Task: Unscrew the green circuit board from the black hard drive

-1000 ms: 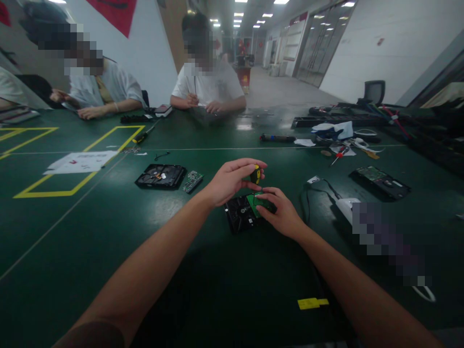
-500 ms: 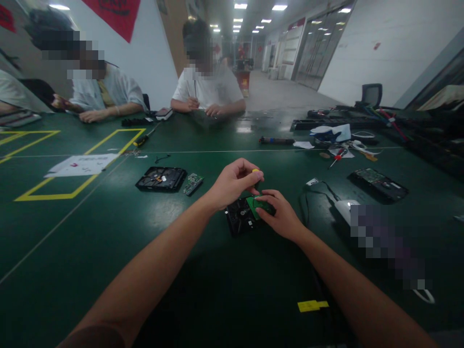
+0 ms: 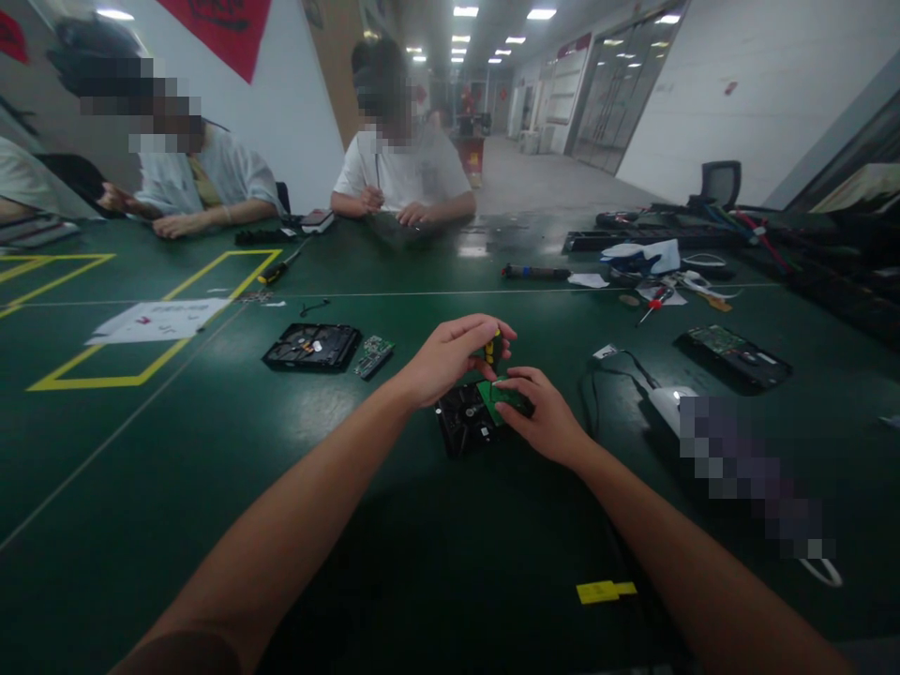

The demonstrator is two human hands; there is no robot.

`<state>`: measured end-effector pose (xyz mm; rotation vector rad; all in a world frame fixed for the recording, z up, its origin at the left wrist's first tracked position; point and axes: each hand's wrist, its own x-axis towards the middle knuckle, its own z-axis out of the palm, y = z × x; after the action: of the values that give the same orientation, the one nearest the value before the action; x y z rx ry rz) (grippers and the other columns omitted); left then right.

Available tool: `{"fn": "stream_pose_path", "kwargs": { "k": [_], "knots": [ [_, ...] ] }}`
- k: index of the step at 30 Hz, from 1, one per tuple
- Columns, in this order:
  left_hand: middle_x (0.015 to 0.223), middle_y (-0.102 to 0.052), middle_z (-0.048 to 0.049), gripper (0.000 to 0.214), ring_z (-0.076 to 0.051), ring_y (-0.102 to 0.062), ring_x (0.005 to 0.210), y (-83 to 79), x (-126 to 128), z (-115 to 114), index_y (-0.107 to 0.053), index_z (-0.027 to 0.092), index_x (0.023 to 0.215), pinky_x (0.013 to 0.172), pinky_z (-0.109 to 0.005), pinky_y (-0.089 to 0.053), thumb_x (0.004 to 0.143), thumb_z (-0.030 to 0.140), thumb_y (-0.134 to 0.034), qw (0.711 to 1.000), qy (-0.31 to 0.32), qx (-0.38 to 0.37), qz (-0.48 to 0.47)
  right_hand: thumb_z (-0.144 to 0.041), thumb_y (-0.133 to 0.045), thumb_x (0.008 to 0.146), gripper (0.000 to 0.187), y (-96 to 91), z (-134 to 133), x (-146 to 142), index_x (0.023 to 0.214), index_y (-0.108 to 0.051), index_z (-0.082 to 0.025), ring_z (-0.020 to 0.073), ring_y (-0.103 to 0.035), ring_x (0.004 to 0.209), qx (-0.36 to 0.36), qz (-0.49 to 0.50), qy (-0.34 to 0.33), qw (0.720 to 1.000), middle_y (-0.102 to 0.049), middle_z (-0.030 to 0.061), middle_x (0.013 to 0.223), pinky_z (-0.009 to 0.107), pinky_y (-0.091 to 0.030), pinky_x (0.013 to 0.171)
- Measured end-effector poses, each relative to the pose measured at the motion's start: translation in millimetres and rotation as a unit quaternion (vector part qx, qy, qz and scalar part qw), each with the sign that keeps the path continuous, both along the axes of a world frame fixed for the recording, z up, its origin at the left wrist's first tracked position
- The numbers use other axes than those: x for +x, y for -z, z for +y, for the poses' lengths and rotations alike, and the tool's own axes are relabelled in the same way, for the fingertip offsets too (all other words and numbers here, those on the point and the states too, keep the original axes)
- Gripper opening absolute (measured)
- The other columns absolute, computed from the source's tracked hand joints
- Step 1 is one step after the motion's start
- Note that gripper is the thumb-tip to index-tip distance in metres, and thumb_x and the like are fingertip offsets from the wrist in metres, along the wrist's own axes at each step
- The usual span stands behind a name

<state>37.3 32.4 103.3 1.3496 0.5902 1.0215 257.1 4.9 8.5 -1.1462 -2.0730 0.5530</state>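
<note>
My left hand (image 3: 454,358) has its fingers closed round the yellow-and-black handle of a screwdriver (image 3: 494,347), held upright over a hard drive (image 3: 460,422). The drive lies on the green table, black casing to the left and green circuit board (image 3: 490,398) to the right. My right hand (image 3: 538,408) grips the drive's right side, thumb and fingers at the board, near the foot of the screwdriver. The screwdriver's tip is too small to make out, and the right hand hides part of the board.
Left of my hands lie another hard drive (image 3: 313,347) and a loose circuit board (image 3: 374,356). At right are a third drive (image 3: 735,356), a cabled pale device (image 3: 675,408) and a red screwdriver (image 3: 655,302). A yellow tag (image 3: 605,592) lies in front. Co-workers sit across the table.
My left hand's fingers have shifted round the screwdriver handle, straightening somewhat, so more of its yellow-and-black side shows. My right hand and the hard drive stay in place.
</note>
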Motion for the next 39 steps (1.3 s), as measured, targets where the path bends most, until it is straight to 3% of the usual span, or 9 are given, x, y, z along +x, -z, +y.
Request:
{"fn": "stream_pose_path", "kwargs": {
  "k": [9, 20, 23, 27, 31, 35, 39],
  "knots": [
    [0.096, -0.068, -0.0074, 0.027, -0.016, -0.066, 0.090, -2.5, -4.7, 2.1, -0.073, 0.016, 0.104, 0.071, -0.027, -0.064, 0.099, 0.042, -0.068, 0.999, -0.025, 0.024, 0.030, -0.029, -0.072, 0.094, 0.029, 0.4, 0.9, -0.4, 0.123, -0.074, -0.024, 0.0299, -0.061, 0.132, 0.004, 0.000, -0.003, 1.000, -0.059, 0.0137, 0.139, 0.052, -0.051, 0.112],
    [0.091, -0.068, -0.0046, 0.025, -0.012, -0.064, 0.078, -6.0, -1.0, -5.8, -0.072, 0.014, 0.099, 0.063, -0.022, -0.060, 0.095, 0.038, -0.074, 0.990, -0.042, 0.105, 0.084, -0.030, -0.072, 0.095, 0.030, 3.7, 3.0, 0.5, 0.124, -0.072, -0.025, 0.0293, -0.061, 0.131, 0.014, 0.000, -0.003, 1.000, -0.060, 0.0130, 0.139, 0.052, -0.050, 0.112],
    [0.097, -0.069, -0.0061, 0.027, -0.013, -0.065, 0.080, -5.6, -2.7, -4.7, -0.071, 0.015, 0.112, 0.061, -0.022, -0.060, 0.098, 0.039, -0.069, 0.990, -0.029, 0.106, 0.088, -0.030, -0.071, 0.095, 0.029, 1.6, 2.3, 0.1, 0.124, -0.072, -0.025, 0.0294, -0.061, 0.132, 0.006, -0.003, -0.003, 1.000, -0.060, 0.0131, 0.140, 0.052, -0.050, 0.113],
    [0.108, -0.071, -0.0093, 0.033, -0.019, -0.069, 0.098, -4.7, -6.6, -1.5, -0.066, 0.018, 0.127, 0.064, -0.024, -0.062, 0.102, 0.039, -0.063, 0.993, -0.019, 0.090, 0.072, -0.031, -0.070, 0.095, 0.028, -4.4, -0.9, -1.3, 0.122, -0.073, -0.025, 0.0299, -0.061, 0.131, -0.006, -0.008, 0.000, 1.000, -0.060, 0.0128, 0.140, 0.053, -0.050, 0.112],
    [0.111, -0.072, -0.0115, 0.031, -0.020, -0.070, 0.103, -5.5, -5.9, -1.3, -0.070, 0.016, 0.121, 0.068, -0.025, -0.063, 0.103, 0.039, -0.061, 0.991, -0.039, 0.101, 0.076, -0.032, -0.072, 0.095, 0.028, -5.9, -2.1, -1.9, 0.122, -0.074, -0.027, 0.0302, -0.062, 0.131, -0.011, -0.003, 0.004, 1.000, -0.060, 0.0122, 0.140, 0.054, -0.051, 0.111],
    [0.109, -0.073, -0.0102, 0.030, -0.014, -0.068, 0.084, -4.0, -0.7, -2.4, -0.070, 0.014, 0.110, 0.066, -0.025, -0.062, 0.095, 0.040, -0.073, 0.988, -0.063, 0.118, 0.079, -0.032, -0.071, 0.095, 0.028, -3.6, -0.7, -1.4, 0.123, -0.074, -0.027, 0.0294, -0.061, 0.131, -0.006, -0.002, 0.000, 1.000, -0.060, 0.0117, 0.139, 0.052, -0.050, 0.112],
    [0.104, -0.074, -0.0083, 0.032, -0.012, -0.065, 0.072, -0.1, 3.1, -1.8, -0.059, 0.017, 0.096, 0.058, -0.025, -0.059, 0.087, 0.037, -0.083, 0.988, -0.095, 0.108, 0.062, -0.030, -0.072, 0.095, 0.029, -3.2, 0.0, -1.0, 0.123, -0.074, -0.024, 0.0297, -0.061, 0.131, -0.008, -0.004, 0.000, 1.000, -0.060, 0.0133, 0.138, 0.052, -0.050, 0.112]
  ]
}}
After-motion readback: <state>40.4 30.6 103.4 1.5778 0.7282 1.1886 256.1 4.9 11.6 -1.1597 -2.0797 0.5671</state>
